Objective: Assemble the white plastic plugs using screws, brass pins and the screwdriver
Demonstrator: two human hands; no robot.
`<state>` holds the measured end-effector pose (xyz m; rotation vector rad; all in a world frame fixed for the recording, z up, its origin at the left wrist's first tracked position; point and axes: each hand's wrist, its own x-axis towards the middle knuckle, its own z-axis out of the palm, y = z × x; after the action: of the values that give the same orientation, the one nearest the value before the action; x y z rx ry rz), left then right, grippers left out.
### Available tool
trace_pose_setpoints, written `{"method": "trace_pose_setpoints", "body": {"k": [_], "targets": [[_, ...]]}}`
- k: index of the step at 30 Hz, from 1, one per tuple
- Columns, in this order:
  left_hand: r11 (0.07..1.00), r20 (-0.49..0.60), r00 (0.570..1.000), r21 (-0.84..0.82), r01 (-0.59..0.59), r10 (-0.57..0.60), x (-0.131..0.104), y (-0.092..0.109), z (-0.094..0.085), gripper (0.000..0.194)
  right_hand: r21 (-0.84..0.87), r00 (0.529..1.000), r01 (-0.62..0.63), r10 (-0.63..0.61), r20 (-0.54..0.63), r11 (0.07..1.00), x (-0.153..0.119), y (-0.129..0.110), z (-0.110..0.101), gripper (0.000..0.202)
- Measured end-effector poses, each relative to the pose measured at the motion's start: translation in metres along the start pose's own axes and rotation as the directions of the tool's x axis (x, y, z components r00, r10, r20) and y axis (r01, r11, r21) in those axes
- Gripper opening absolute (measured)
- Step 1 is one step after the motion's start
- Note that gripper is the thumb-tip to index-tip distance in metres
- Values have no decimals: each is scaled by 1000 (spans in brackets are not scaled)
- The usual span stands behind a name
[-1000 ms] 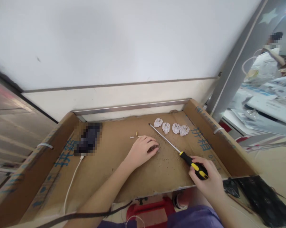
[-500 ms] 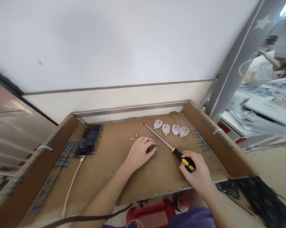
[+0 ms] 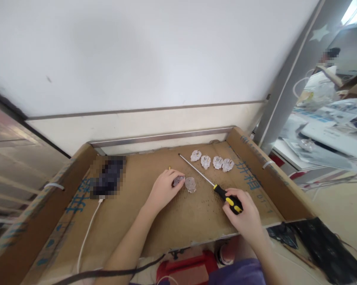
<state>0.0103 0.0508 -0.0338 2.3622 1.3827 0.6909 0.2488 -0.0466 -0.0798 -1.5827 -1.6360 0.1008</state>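
My right hand (image 3: 244,209) is wrapped round the black and yellow handle of a screwdriver (image 3: 199,171), whose long shaft lies across the cardboard and points up and left. The fingers and thumb of my left hand (image 3: 166,187) close on a clear plastic plug piece (image 3: 178,181), partly hidden by them. Just right of it, a second clear plug piece (image 3: 190,184) lies on the cardboard. A tiny brass-coloured part (image 3: 169,168) shows just beyond my left fingers. Several clear plug pieces with metal parts (image 3: 218,162) sit in a row at the back right.
A cardboard tray (image 3: 131,221) with raised side walls forms the work surface, strewn with small dark specks. At the left lies a blurred dark device (image 3: 110,174) with a white cable (image 3: 89,231). Black bags (image 3: 320,241) lie outside at the right. A person appears far off.
My left hand has shifted a little left with one clear plug piece, and a second piece now shows uncovered beside it. The right hand and screwdriver have stayed nearly still.
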Motion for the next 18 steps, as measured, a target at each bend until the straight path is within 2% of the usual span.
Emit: {"method": "trace_pose_setpoints", "body": {"k": [10, 15, 16, 18], "targets": [[999, 10, 1000, -19, 27, -27, -1, 0, 2, 22, -2, 1000, -9, 9, -3, 1000, -1, -1, 0, 16], [999, -165, 985, -13, 50, -51, -11, -14, -23, 26, 2, 1000, -5, 5, -7, 1000, 0, 0, 0, 16], [998, -178, 983, 10, 57, -54, -17, -19, -30, 25, 2, 1000, -6, 6, -7, 1000, 0, 0, 0, 16], [994, -136, 989, 89, 63, -51, -31, -28, -43, 26, 2, 1000, -10, 10, -5, 1000, 0, 0, 0, 17]]}}
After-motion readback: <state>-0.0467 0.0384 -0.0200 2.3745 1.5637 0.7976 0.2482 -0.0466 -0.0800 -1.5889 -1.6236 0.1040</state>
